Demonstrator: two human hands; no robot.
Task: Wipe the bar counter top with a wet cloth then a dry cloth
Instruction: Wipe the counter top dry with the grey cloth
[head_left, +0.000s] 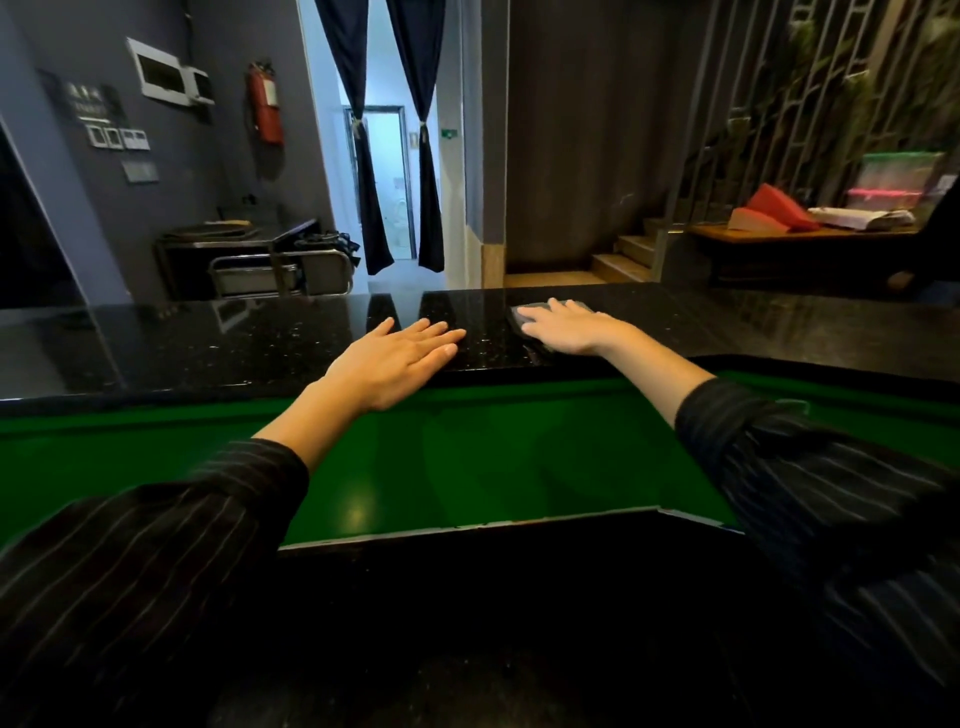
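Observation:
The bar counter top (208, 343) is glossy black speckled stone running across the view. My right hand (569, 327) lies flat on a grey cloth (519, 319), pressing it onto the counter right of centre; only the cloth's far and left edges show around the fingers. My left hand (395, 358) rests palm down on the counter's near edge, fingers spread and straight, holding nothing. Both arms wear dark striped sleeves.
A green surface (467, 457) lies below the counter's near edge. Beyond the counter stand a metal trolley (275, 260), a curtained doorway (395, 182), steps (628, 254) and a wooden table (800, 231) with red and white items.

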